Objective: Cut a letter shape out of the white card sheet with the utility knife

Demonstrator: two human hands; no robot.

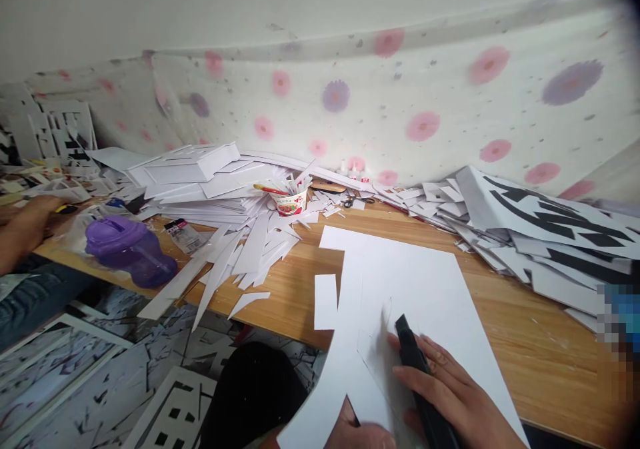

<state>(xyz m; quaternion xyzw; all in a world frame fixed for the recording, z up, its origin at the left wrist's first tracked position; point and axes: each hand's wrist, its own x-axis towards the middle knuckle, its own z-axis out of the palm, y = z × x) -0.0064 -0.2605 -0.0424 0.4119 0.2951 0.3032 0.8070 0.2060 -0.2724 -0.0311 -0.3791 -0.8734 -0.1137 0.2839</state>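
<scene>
A large white board (pixel 430 276) lies on the wooden table and reaches over its front edge, with thin cut lines near its middle. My right hand (pixel 445 389) is closed around a black utility knife (pixel 423 382), whose tip points away from me just above the board. At the bottom, my left hand (pixel 357 432) grips the board's near edge beside a notch; most of its fingers are hidden. A small white rectangular piece (pixel 325 302) rests against the board's left side.
White offcuts (pixel 255 246) and a paper cup (pixel 290 202) lie left of the board, with scissors (pixel 357 202) behind. A purple bottle (pixel 127 249) stands farther left, near another person's hand (pixel 37 222). Patterned sheets (pixel 550 216) are piled at right.
</scene>
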